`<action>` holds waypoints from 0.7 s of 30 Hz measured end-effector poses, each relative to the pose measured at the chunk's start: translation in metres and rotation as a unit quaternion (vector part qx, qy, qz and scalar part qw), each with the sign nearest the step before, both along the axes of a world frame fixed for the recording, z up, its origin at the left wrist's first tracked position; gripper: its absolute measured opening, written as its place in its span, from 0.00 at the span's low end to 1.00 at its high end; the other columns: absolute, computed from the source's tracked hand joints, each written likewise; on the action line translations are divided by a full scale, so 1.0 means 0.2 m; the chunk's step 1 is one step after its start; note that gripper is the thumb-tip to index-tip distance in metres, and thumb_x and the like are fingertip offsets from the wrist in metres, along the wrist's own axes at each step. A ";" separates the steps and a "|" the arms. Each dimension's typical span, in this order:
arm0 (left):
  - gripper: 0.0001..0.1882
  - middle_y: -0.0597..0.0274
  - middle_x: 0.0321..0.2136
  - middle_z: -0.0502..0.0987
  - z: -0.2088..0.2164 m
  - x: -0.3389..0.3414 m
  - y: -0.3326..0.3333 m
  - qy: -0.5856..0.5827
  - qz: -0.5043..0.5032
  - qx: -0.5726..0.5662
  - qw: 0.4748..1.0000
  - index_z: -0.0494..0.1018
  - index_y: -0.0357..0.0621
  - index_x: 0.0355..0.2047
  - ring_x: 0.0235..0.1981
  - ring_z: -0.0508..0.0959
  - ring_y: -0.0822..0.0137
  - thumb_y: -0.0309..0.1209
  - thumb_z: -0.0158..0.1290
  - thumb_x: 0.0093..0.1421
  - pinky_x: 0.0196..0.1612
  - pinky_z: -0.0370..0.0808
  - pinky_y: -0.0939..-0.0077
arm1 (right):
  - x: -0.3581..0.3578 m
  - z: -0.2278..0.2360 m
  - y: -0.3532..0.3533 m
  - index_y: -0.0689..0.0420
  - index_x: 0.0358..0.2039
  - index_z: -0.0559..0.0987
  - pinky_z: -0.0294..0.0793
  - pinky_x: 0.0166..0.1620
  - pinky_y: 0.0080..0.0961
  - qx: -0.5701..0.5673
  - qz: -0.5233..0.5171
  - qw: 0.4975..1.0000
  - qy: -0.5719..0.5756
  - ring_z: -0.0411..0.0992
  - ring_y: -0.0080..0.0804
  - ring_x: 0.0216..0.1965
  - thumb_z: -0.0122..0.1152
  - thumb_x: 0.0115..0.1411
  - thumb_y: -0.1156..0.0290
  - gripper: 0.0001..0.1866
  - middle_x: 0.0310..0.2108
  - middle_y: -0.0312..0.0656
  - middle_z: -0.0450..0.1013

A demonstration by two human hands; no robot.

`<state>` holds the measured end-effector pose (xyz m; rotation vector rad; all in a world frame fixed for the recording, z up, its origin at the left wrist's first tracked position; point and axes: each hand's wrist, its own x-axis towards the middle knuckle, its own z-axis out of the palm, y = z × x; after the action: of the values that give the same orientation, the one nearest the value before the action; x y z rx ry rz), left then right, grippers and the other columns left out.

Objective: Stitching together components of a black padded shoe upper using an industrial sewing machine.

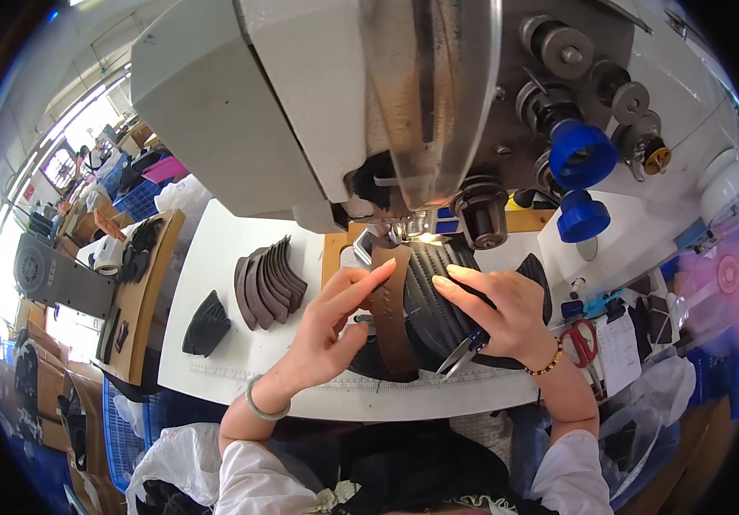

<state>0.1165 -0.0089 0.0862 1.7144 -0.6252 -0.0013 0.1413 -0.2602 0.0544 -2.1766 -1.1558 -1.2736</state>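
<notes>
A curved brown strip (393, 322) lies under the sewing machine's needle area, on top of overlapping black ribbed pieces (431, 300). My left hand (325, 319) rests its stretched index fingertip on the strip's left edge; the thumb stands apart and the other fingers are curled. The fingertips of my right hand (506, 311) press on the black pieces, right of the strip. Thread snips (464, 354) are tucked in that hand, blades pointing toward the table's front edge. The needle itself cannot be made out behind the presser parts.
The sewing machine (301, 112) with blue tension knobs (582, 154) hangs over the work. To the left lie a fanned stack of brown pieces (271, 283) and a black stack (207, 324). A ruler (301, 384) runs along the front edge. Red-handled scissors (579, 342) lie right.
</notes>
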 end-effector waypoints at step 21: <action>0.25 0.55 0.48 0.75 -0.05 0.11 -0.03 -0.465 0.106 0.287 0.831 0.75 0.36 0.49 0.51 0.76 0.54 0.18 0.59 0.47 0.54 0.76 0.66 | 0.01 0.02 -0.05 0.54 0.52 0.78 0.66 0.28 0.19 -0.024 0.049 0.995 0.082 0.64 0.23 0.23 0.60 0.46 0.69 0.28 0.52 0.33 0.73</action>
<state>0.1382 -0.0156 0.0768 2.3356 -1.2240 0.9462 0.1424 -0.2695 0.0589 -2.1834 -1.2205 -1.0165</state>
